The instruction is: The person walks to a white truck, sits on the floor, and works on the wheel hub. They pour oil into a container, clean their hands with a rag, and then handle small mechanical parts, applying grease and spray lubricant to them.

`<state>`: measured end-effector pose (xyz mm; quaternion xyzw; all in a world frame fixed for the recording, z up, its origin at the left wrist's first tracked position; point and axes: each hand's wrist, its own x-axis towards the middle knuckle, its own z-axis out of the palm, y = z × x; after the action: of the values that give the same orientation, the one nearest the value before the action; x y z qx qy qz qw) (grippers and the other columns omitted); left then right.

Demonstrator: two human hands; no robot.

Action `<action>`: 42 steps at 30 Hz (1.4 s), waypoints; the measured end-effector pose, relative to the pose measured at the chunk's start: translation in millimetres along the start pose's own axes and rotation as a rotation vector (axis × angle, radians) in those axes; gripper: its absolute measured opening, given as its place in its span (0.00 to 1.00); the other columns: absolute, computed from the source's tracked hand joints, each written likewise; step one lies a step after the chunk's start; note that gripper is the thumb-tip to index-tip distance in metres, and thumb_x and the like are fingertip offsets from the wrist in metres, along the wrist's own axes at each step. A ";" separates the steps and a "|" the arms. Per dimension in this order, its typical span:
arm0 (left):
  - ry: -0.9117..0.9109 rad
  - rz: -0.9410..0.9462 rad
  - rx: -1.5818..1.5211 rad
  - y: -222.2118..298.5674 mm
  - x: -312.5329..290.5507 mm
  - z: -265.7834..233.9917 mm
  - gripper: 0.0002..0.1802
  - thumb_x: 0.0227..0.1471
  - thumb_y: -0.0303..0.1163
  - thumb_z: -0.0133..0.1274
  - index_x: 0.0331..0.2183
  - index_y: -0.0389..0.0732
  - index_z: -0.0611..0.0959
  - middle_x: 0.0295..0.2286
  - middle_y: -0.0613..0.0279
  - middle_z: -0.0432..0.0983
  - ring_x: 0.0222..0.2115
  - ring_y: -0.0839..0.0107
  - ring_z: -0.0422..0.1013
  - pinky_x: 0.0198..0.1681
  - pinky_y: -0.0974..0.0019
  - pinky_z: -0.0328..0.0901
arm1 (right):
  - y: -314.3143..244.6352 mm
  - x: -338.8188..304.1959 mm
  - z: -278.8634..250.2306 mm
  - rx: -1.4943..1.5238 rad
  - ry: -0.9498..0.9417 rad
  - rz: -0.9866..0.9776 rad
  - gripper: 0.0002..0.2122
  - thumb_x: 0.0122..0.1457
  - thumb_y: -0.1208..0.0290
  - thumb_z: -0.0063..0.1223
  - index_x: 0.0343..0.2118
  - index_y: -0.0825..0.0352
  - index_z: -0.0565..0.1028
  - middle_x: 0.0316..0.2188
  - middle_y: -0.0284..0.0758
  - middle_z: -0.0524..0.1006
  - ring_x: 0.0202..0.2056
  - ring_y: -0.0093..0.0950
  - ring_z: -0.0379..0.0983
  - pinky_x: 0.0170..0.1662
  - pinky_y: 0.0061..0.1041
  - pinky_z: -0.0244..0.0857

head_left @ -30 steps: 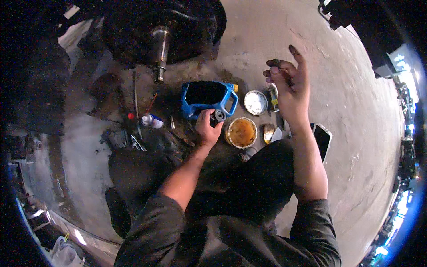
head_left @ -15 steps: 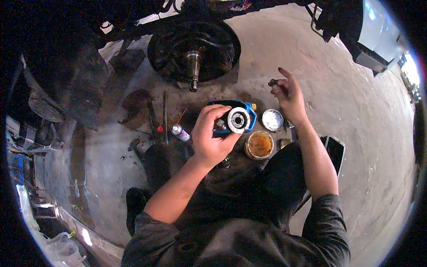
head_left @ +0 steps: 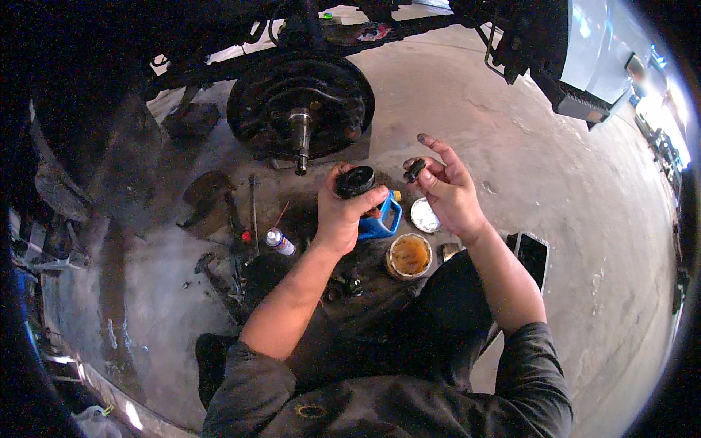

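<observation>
My left hand (head_left: 338,219) is wrapped round a short black cylindrical part (head_left: 356,179), its dark round end turned up. To its right, my right hand (head_left: 454,191) pinches a small black greasy piece (head_left: 415,171) between thumb and fingers, the index finger raised. The two hands are apart above the floor. Behind and below the left hand stands a blue plastic jug (head_left: 380,227) with a yellow cap. An open jar of amber grease (head_left: 410,257) sits nearer me, and a round lid smeared white (head_left: 425,215) lies beside it.
Ahead is a dark round wheel backing plate (head_left: 252,109) with a bare metal spindle (head_left: 301,139) pointing towards me. A spray can (head_left: 280,242) with a red straw stands at left. A phone (head_left: 532,257) lies by my right leg. Loose dark parts (head_left: 350,283) lie near my legs.
The left hand has tipped the cylindrical part, so its pale ringed end no longer shows. My right hand has come down and left, closer to it. The view has shifted slightly.
</observation>
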<state>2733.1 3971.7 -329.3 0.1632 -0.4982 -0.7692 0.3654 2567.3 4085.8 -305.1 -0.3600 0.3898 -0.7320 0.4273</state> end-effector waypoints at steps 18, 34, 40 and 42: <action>0.110 -0.035 -0.065 -0.2 18.6 1.2 0.17 0.42 0.25 0.66 0.34 0.39 0.75 0.29 0.63 0.77 0.27 0.75 0.75 0.29 0.71 0.73 | 23.6 17.7 17.3 -0.486 0.113 -0.149 0.30 0.52 0.77 0.65 0.56 0.69 0.62 0.39 0.38 0.79 0.44 0.25 0.74 0.49 0.24 0.67; 0.192 -0.111 -0.111 -13.3 26.0 -18.2 0.16 0.43 0.24 0.66 0.33 0.39 0.76 0.27 0.61 0.79 0.27 0.73 0.77 0.27 0.71 0.74 | 18.6 49.2 -38.1 -0.751 -0.323 0.047 0.29 0.65 0.47 0.42 0.57 0.69 0.65 0.41 0.38 0.76 0.40 0.26 0.73 0.47 0.24 0.67; 0.246 -0.139 -0.131 -13.9 34.2 -19.6 0.13 0.44 0.23 0.65 0.32 0.39 0.77 0.27 0.60 0.79 0.26 0.71 0.78 0.27 0.69 0.74 | 126.2 13.6 -202.9 -0.614 -0.145 1.022 0.34 0.60 0.35 0.38 0.52 0.65 0.71 0.37 0.35 0.78 0.39 0.21 0.74 0.34 0.21 0.71; 0.297 -0.136 -0.132 -13.7 35.0 -24.8 0.12 0.44 0.23 0.65 0.32 0.38 0.77 0.27 0.60 0.80 0.26 0.71 0.78 0.27 0.69 0.74 | 162.6 -8.8 -210.0 -0.573 -0.183 1.217 0.37 0.59 0.32 0.33 0.56 0.61 0.68 0.36 0.35 0.77 0.35 0.23 0.73 0.32 0.22 0.70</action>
<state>2719.1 3933.5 -348.6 0.2841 -0.3748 -0.7907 0.3920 2446.0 4095.2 -541.3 -0.2359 0.6638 -0.1956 0.6823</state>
